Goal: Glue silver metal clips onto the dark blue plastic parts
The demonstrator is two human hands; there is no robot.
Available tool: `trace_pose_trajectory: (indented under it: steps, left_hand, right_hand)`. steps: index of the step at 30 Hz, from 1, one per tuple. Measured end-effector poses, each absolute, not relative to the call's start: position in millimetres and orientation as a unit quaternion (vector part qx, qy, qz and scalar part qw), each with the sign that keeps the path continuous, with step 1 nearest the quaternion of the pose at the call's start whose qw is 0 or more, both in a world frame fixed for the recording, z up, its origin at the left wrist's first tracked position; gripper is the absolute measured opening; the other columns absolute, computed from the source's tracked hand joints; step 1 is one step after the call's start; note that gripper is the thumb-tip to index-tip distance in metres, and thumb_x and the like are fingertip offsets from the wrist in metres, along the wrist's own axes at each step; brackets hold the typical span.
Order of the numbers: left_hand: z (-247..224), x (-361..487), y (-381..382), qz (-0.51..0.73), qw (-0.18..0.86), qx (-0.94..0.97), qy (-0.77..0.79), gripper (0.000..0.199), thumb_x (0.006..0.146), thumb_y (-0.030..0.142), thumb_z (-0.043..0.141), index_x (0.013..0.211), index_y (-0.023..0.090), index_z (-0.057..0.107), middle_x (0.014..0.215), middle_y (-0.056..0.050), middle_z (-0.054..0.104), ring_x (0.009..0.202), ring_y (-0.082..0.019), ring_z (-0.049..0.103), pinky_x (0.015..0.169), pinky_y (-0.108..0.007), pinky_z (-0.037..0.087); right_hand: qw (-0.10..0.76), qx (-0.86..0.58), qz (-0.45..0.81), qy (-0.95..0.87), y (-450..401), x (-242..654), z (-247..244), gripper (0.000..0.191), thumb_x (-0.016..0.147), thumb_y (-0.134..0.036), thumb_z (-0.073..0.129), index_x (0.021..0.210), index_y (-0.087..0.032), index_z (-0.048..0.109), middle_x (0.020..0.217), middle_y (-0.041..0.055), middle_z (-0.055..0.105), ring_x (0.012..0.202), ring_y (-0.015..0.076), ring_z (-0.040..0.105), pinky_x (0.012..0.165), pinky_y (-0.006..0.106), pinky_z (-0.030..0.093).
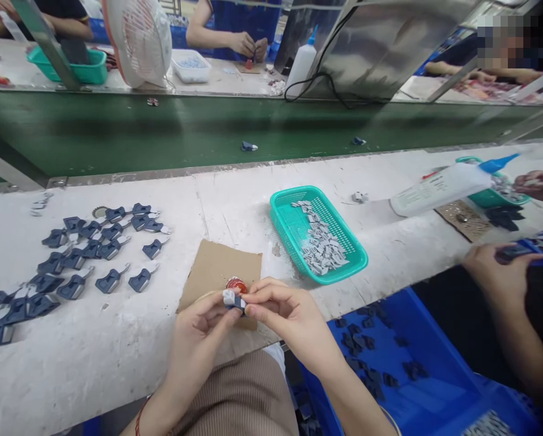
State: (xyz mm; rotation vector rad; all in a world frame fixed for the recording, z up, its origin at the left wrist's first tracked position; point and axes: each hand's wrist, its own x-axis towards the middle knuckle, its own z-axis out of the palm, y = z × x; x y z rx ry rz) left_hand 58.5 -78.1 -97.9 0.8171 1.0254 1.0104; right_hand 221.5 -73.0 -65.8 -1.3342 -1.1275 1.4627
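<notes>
- Workpiece (236, 301), small, dark blue with a pale end, is held up over the near edge of the cardboard (221, 263).
- Left hand (199, 330): thumb and fingers are clamped on the pale end's side.
- Right hand (296, 315): thumb and forefinger are pinched together on the opposite end; the exact contact is partly hidden.
- Step in hand, as I judge it: seating or pressing the pale part against the dark body.
- Next move seems to call for a steady left grip, careful alignment and a light, even push from the right fingers.
- Red round thing (236, 284) lies just beyond the workpiece, on the cardboard; its contents are unclear.
- Green basket (328, 280), right of the cardboard, holds loose pale pieces (323, 251).
- Dark parts with pale tips (110, 280) lie in rough rows on the table (130, 357) at left.
</notes>
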Motion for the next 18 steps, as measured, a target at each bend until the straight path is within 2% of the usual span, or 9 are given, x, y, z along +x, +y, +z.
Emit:
trace_pose_trajectory:
  steps: [6,10,14,16,18]
  left_hand:
    - [-99,63,-80,0.444,0.706,0.331,0.442,0.036,0.082,0.028,0.073,0.117,0.023,0.071,0.122,-0.007,0.073,0.119,-0.022,0.064,0.100,-0.030,0.053]
    - [-102,66,-78,0.459,0.700,0.305,0.454,0.040,0.075,0.027,0.080,0.113,0.020,0.072,0.118,-0.010,0.074,0.114,-0.025,0.067,0.096,-0.031,0.055]
    - [-106,56,-68,0.432,0.689,0.315,0.488,0.045,0.073,0.034,0.080,0.114,0.017,0.070,0.110,-0.012,0.077,0.107,-0.026,0.070,0.091,-0.033,0.057]
    - [-107,44,-62,0.415,0.658,0.353,0.520,0.051,0.076,0.038,0.077,0.120,0.016,0.065,0.108,-0.012,0.077,0.107,-0.025,0.070,0.092,-0.033,0.056]
    - [-108,29,-57,0.415,0.600,0.393,0.560,0.053,0.078,0.042,0.074,0.123,0.017,0.060,0.108,-0.012,0.076,0.108,-0.025,0.069,0.091,-0.034,0.056]
  right_hand:
    - [0.464,-0.519,0.611,-0.376,-75,212,-82,0.007,0.071,-0.027,0.082,0.076,-0.025,0.078,0.089,0.0024,0.072,0.089,0.0169,0.069,0.083,0.029,0.054]
    - [0.485,-0.531,0.572,-0.394,-81,201,-84,0.006,0.072,-0.029,0.081,0.075,-0.024,0.078,0.089,0.0038,0.073,0.088,0.0181,0.070,0.083,0.031,0.055]
    - [0.437,-0.516,0.548,-0.492,-77,219,-70,0.012,0.083,-0.031,0.071,0.089,-0.024,0.079,0.093,0.0060,0.075,0.092,0.0199,0.070,0.088,0.035,0.055]
    - [0.429,-0.558,0.478,-0.525,-65,246,-64,0.017,0.086,-0.032,0.066,0.094,-0.023,0.078,0.089,0.0053,0.075,0.086,0.0194,0.070,0.084,0.036,0.056]
    - [0.426,-0.643,0.338,-0.539,-46,278,-63,0.022,0.089,-0.032,0.060,0.100,-0.021,0.076,0.094,0.0065,0.075,0.088,0.0206,0.069,0.083,0.037,0.055]
